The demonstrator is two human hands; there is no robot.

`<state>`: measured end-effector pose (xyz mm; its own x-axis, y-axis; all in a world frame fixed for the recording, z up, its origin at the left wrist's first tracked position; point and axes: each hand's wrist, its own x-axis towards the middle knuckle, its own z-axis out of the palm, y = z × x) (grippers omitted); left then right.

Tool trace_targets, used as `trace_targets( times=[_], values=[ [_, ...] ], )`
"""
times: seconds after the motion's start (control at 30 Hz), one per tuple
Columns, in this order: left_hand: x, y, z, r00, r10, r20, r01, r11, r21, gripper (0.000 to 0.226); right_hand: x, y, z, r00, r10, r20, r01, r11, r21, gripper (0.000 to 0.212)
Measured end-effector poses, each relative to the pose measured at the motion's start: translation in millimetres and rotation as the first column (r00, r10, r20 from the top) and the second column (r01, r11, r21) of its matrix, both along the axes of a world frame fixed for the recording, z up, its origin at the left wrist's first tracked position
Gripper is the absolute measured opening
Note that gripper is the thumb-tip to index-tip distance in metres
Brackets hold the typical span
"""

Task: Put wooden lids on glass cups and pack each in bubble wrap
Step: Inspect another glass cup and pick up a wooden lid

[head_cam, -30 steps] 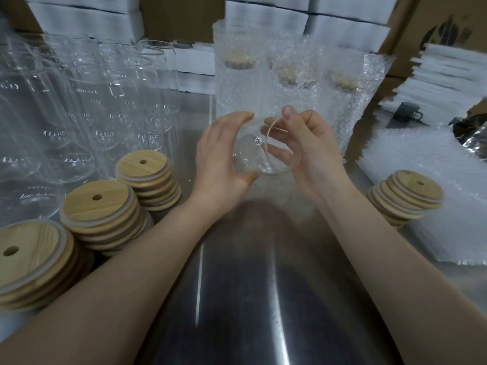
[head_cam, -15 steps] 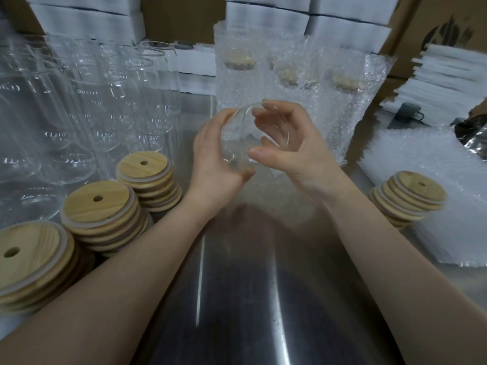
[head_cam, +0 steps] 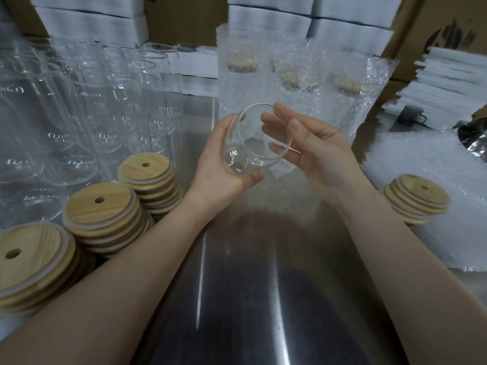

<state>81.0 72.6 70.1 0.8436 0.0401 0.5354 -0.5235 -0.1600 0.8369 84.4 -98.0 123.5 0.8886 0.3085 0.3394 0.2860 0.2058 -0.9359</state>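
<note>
Some wrapped cups (head_cam: 290,83) stand finished, many bare cups (head_cam: 92,106) wait; our left hand (head_cam: 221,164) grips a lidless glass cup (head_cam: 253,146), our right hand (head_cam: 316,148) straight-fingered at its rim.

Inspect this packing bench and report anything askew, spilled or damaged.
Nothing looks spilled or broken. The stack of wooden lids on the right is slumped, with its lids fanned sideways rather than squared up. The glass cup is tilted in the left hand, mouth towards the camera, with no lid on it.
</note>
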Motion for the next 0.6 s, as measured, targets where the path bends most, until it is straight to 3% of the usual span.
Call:
trace_targets(
  times=[0.2, 0.33, 0.5, 0.6],
  values=[
    [-6, -2, 3, 1.0, -0.024, -0.003, 0.024, 0.998, 0.056, 0.093, -3, 7, 6, 0.97, -0.24, 0.026, 0.24, 0.971, 0.008, 0.016],
    [-7, -3, 5, 0.999, -0.032, -0.01, 0.033, 0.996, 0.087, 0.092, -6, 9, 5, 0.95, -0.304, 0.077, 0.304, 0.953, 0.012, 0.02],
    [-7, -2, 5, 0.999, 0.015, -0.041, -0.013, 0.999, 0.039, 0.096, -3, 13, 1, 0.963, -0.267, 0.035, 0.266, 0.963, 0.034, 0.036],
    [-7, -2, 3, 0.998, 0.024, -0.066, -0.024, 1.0, -0.005, 0.089, -2, 15, -2, 0.96, -0.273, 0.067, 0.274, 0.962, 0.006, 0.033]
  ],
)
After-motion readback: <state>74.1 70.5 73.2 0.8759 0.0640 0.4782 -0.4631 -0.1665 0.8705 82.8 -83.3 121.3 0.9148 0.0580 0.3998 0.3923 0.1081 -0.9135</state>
